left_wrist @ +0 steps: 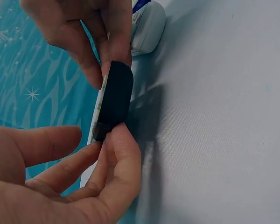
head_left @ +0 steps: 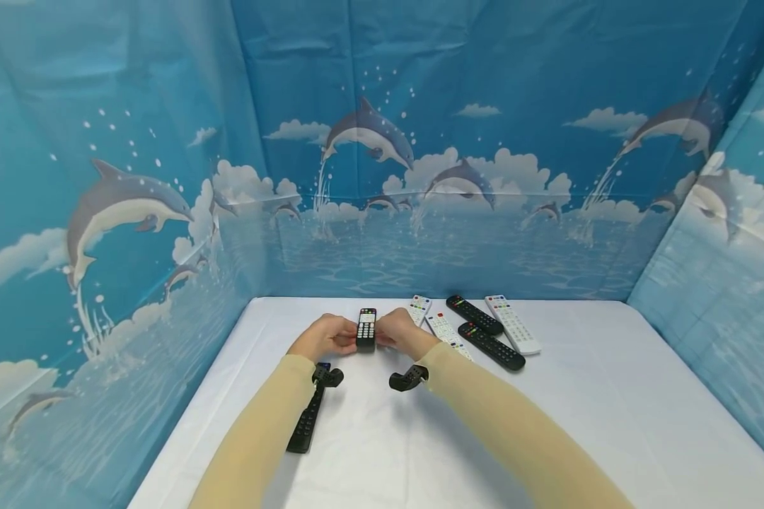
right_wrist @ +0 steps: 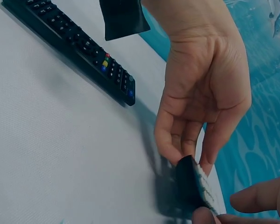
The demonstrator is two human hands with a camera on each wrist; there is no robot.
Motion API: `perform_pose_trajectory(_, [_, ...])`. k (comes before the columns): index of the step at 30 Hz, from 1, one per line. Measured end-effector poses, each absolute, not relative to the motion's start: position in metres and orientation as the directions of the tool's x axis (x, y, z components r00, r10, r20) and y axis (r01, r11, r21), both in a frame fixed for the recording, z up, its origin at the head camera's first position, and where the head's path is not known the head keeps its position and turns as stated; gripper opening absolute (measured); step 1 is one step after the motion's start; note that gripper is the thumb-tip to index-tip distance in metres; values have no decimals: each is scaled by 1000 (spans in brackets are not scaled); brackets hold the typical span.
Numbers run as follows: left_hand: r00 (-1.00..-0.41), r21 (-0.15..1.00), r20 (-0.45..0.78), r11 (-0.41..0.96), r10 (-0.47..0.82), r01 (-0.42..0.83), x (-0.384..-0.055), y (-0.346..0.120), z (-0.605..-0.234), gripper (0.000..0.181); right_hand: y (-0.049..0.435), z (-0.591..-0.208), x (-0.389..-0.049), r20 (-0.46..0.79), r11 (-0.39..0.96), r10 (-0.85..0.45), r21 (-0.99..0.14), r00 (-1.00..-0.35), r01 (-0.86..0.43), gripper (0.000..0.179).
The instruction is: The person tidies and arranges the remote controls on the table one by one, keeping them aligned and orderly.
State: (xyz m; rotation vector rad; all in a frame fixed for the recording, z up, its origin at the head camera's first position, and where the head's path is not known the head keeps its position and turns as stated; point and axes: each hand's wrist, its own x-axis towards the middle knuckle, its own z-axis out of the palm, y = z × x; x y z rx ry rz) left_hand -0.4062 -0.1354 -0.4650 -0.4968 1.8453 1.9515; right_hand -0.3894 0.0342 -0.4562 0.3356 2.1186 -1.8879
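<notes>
Nearest the person, a long black remote (head_left: 305, 426) lies just inside the left sleeve (head_left: 255, 431), at about seven o'clock from the small dark remote (head_left: 366, 332) between the hands. The left hand (head_left: 323, 335) pinches its left edge, the right hand (head_left: 407, 332) its right; a fingertip slipping off those narrow sides could, I'd judge, drop it, and a wide right-hand swing could jostle five loose remotes (head_left: 492, 346) around three o'clock. The desk (head_left: 598, 396) is white, faintly creased; beyond, at twelve, hangs dolphin-printed sheeting (head_left: 420, 261).
</notes>
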Motion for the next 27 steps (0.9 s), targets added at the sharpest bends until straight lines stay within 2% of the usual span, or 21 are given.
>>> perform_pose_trajectory(4, [-855, 855, -513, -44, 79, -517, -406, -137, -469, 36, 34, -461, -389, -326, 133, 18, -936, -945, 326, 28])
perform_pose_trajectory(9, [-869, 869, -489, -48, 80, -493, -405, -138, -469, 35, 35, -461, -387, -283, 137, -1, -950, -959, 281, 28])
perform_pose_trajectory(16, [-877, 878, -477, -5, 55, -478, -395, -138, -465, 35, 36, -464, -382, -295, 75, -53, -954, -954, 291, 36])
perform_pose_trajectory(27, [-912, 913, -405, 85, 61, -399, -389, -136, -461, 31, 37, -464, -380, -297, 31, -54, -955, -953, 296, 36])
